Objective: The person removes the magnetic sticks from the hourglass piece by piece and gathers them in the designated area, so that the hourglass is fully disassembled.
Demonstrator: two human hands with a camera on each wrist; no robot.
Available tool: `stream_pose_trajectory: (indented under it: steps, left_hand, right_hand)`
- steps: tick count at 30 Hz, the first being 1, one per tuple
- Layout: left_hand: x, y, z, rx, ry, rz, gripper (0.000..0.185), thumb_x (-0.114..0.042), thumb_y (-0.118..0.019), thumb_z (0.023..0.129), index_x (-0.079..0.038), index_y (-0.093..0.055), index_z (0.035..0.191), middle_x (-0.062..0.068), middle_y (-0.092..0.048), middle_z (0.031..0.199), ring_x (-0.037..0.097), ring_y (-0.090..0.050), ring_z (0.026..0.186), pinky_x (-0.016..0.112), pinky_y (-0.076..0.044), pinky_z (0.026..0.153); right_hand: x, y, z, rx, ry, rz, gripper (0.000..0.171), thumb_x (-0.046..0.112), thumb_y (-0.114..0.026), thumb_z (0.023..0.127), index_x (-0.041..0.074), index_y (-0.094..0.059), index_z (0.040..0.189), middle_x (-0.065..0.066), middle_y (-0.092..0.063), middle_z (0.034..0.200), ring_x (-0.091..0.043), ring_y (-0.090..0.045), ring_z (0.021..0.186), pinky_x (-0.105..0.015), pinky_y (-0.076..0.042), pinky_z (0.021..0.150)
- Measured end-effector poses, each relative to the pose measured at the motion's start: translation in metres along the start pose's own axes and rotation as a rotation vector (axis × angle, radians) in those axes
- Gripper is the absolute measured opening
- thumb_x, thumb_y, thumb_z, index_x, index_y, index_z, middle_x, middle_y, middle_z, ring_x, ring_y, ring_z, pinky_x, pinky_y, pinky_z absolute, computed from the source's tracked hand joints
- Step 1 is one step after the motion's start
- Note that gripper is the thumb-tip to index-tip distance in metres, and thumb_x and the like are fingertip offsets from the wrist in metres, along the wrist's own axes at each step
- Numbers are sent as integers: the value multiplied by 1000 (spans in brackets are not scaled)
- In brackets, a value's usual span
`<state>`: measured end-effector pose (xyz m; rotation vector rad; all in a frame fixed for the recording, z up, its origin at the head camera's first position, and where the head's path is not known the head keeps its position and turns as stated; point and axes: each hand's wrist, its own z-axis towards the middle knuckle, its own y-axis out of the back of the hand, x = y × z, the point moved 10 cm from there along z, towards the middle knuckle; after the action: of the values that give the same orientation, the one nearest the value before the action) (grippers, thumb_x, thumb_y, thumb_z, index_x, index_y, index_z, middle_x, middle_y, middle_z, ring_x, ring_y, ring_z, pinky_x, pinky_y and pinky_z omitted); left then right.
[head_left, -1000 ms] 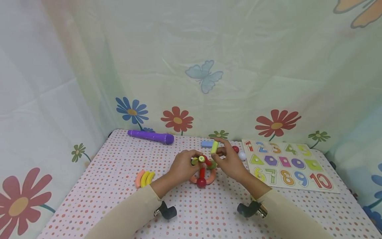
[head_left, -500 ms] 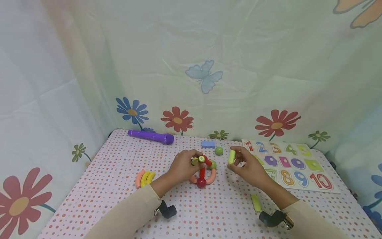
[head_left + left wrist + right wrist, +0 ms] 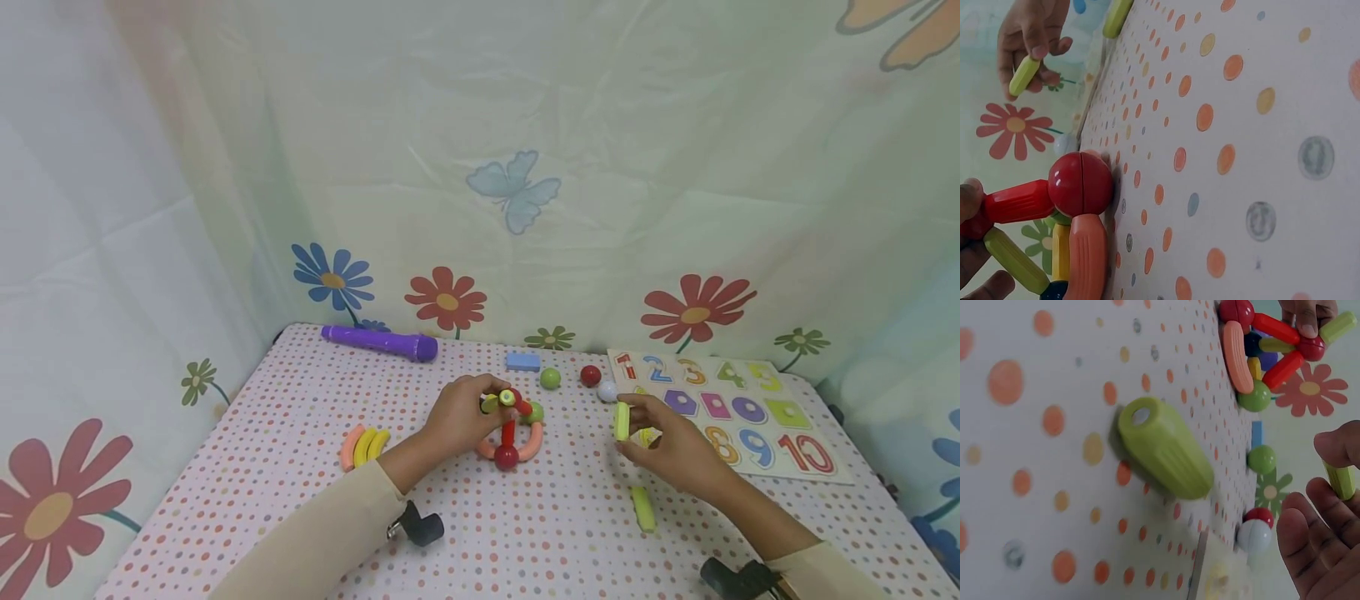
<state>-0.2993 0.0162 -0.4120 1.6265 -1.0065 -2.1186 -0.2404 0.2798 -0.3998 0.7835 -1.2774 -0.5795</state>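
Left hand [image 3: 461, 417] grips the ball-and-rod model [image 3: 507, 457] on the counter [image 3: 525, 533], its top green rod [image 3: 1338, 326] pointing upward; right hand [image 3: 678, 446] pinches a lime rod [image 3: 622, 422] aloft, long axis near vertical in head view, farther right than half a second ago.

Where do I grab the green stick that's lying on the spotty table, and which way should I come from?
Pinch the green stick around its grooved middle, probably best from above: it lies on its side, with its top and both long sides free. The right hand looks nearest, but it's holding another stick.
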Motion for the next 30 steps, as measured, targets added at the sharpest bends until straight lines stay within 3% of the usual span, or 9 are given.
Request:
stream_pose_trajectory:
  steps: [8, 24, 30]
  left_hand:
    - [-1, -1, 1, 3, -10, -9, 34, -26, -81, 90, -19, -72, 122, -9, -71, 110, 18, -63, 100, 30, -53, 80]
    - [0, 0, 0, 11, 17, -7, 34, -25, -81, 91, -19, -71, 123, -8, -71, 110, 17, -62, 100, 31, -54, 81]
    - [0, 0, 0, 7, 13, -6, 34, -25, -81, 90, -20, -71, 122, -9, -71, 109, 17, -62, 100, 31, -54, 81]
  right_hand:
    - [-16, 2, -21, 73, 3, 2, 68, 18, -87, 83, 5, -53, 141, -4, -61, 113, -23, -59, 99, -27, -53, 67]
    - [-62, -6, -54, 268, -250, -60, 76, 26, -92, 76, 9, -57, 141, -2, -63, 107, -19, -56, 84, -28, -50, 63]
    - [-66, -12, -60, 293, -235, -108, 74, 28, -94, 73, 12, -61, 137, 1, -61, 104, -18, -54, 88, -27, -48, 65]
